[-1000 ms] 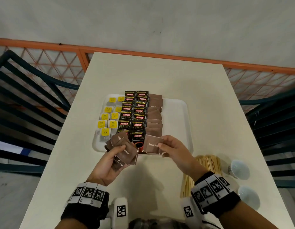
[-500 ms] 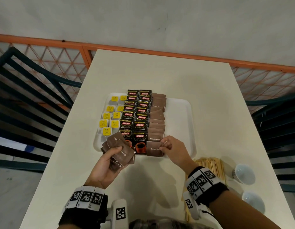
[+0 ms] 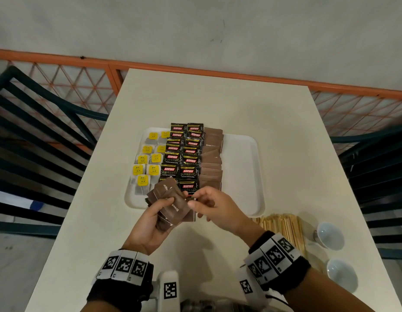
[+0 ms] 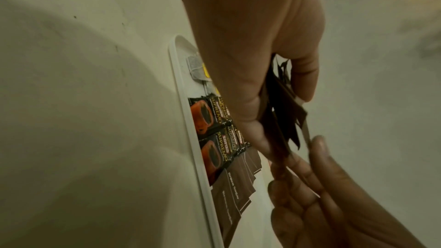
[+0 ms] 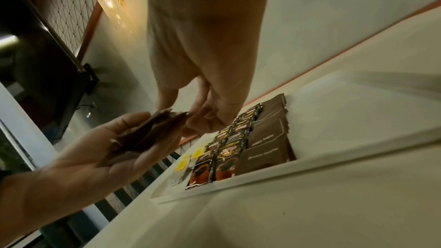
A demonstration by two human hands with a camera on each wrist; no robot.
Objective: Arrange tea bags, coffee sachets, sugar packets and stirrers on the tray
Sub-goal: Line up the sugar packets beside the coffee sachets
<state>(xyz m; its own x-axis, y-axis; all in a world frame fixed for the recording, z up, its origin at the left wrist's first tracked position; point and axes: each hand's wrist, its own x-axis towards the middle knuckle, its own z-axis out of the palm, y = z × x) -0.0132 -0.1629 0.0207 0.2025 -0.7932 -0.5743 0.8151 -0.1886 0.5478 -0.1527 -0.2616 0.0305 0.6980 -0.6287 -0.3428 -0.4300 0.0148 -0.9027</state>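
tea bags (image 3: 148,163): 9; cups (image 3: 329,234): 2; tray (image 3: 242,158): 1

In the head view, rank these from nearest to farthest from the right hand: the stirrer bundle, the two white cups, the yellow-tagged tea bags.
From the right hand:
1. Stirrer bundle, on the table just right of the wrist.
2. Yellow-tagged tea bags, in the tray's left columns.
3. White cups, near the table's right edge.
Tea bags and the nearer cup are fairly close; the second cup is clearly farthest.
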